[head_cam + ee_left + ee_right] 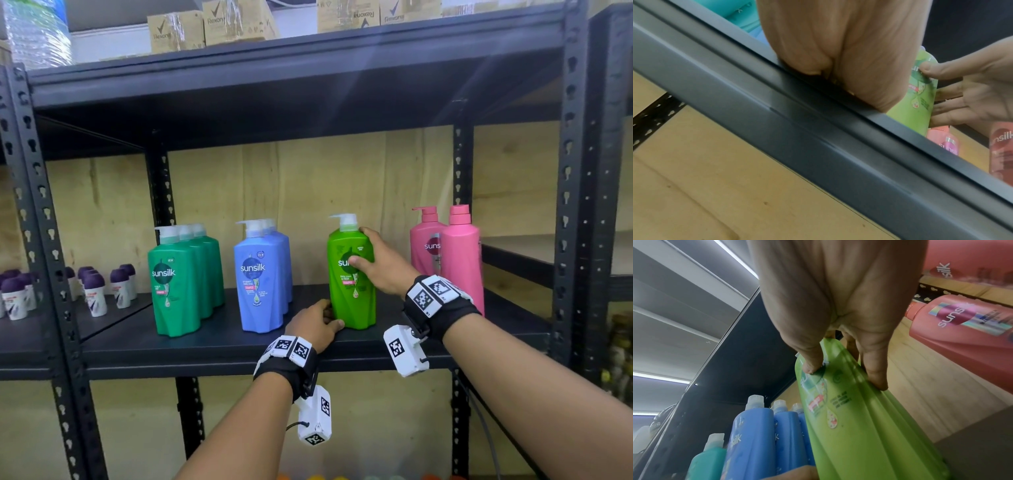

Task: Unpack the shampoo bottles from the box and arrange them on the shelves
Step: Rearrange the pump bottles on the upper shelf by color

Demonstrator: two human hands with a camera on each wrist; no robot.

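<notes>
Both forearms reach in from below, each wrist strapped with a marker-tagged camera band. Left hand point(317, 322) rests on the black shelf point(212, 339) edge, fingers curled against the base of the lime-green shampoo bottle point(351, 274); whether it actually grips, cannot tell. Right hand point(380, 263) grips the same bottle at its upper body, thumb across the label, fingers round the far side. Bottle stands upright on the shelf, between the blue bottles point(262, 274) and the pink bottles point(448, 253). Dark-green bottles point(181, 277) stand at far left.
</notes>
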